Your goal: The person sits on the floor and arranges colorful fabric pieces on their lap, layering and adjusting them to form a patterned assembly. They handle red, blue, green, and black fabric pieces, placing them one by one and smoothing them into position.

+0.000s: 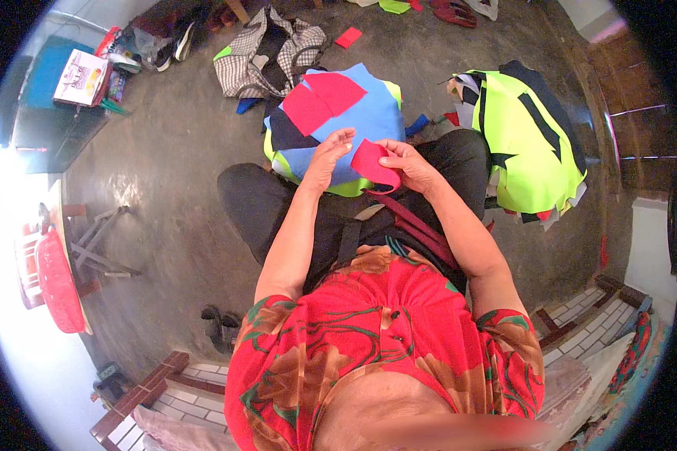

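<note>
I sit with both hands raised over my lap. My right hand [408,162] pinches a folded red piece of cloth [371,165] by its upper right edge. My left hand [328,156] touches the same red cloth at its left side, fingers half spread. Just beyond the hands lies a stack of cut fabric pieces [368,113], blue on top with two red pieces [320,98] over it and neon yellow and black layers below. A dark red strap [421,225] runs down across my lap.
A second pile of neon yellow and black fabric [530,143] lies to the right. A checked bag [267,52] sits on the concrete floor ahead. Left are a red stool [56,282], a folding frame [101,240] and a box [83,75]. Dark shoes [220,322] lie near my left.
</note>
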Motion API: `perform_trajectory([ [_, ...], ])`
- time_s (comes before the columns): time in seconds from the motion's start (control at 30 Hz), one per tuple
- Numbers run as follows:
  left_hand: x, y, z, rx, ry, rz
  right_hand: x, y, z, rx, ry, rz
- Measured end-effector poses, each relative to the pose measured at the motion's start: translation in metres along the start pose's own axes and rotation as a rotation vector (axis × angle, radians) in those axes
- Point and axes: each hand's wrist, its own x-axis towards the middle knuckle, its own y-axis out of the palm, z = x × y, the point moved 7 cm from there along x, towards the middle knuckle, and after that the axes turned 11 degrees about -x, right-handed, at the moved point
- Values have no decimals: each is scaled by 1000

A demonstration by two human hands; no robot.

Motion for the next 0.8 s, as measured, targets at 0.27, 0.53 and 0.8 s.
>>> perform_trajectory([
  [0.27,-11,37,-7,519,139,223,6,-7,-20,-191,74,-24],
  [0.53,-5,28,15,425,113,61,4,-1,-20,-326,87,-45],
  [0.8,-3,-25,9,-220,25,-373,7,-8,-28,-203,149,66],
])
